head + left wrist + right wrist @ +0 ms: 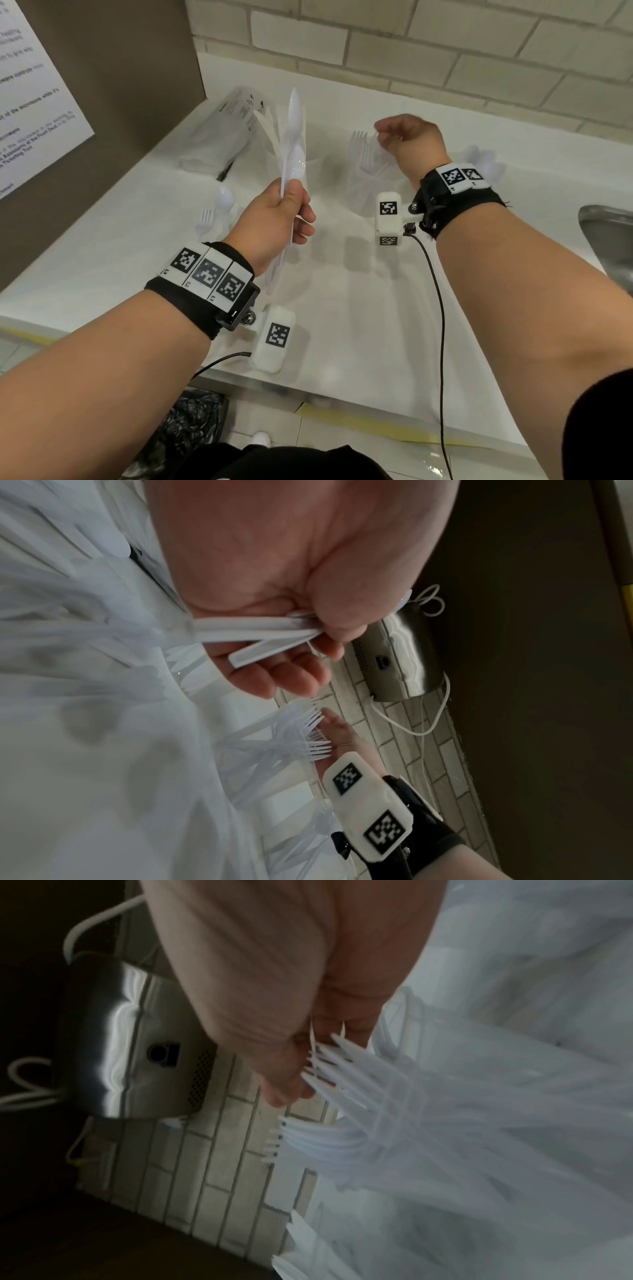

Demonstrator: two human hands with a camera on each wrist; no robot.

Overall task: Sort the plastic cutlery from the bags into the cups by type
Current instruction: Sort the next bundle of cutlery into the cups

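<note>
1. Left hand (274, 222): raised over the white counter (342, 325), fingers curled round the handles of a small bunch of white plastic spoons (294, 137); bowls pointed up and away. Left wrist view showed the handle ends fanned out of the fist.
2. Right hand (411, 144): held above the cup of forks (366, 171), fingers bent down at the tines. Whether it pinched a fork or only touched: can't tell, blur in right wrist view.
3. Cup of forks: clear, centre of counter, tines up, approx. in line with the right wrist.
4. Cup w/ knives (274, 137): clear, behind the held spoons, partly hidden.
5. Cup of spoons (486, 164): far right, mostly behind the right wrist band.
6. Cutlery bag (222, 133): clear plastic, lying at back left near the brown panel.
7. Loose fork and spoon (215, 209): on counter, left of the left hand.
8. Steel sink (609, 236): right edge.
</note>
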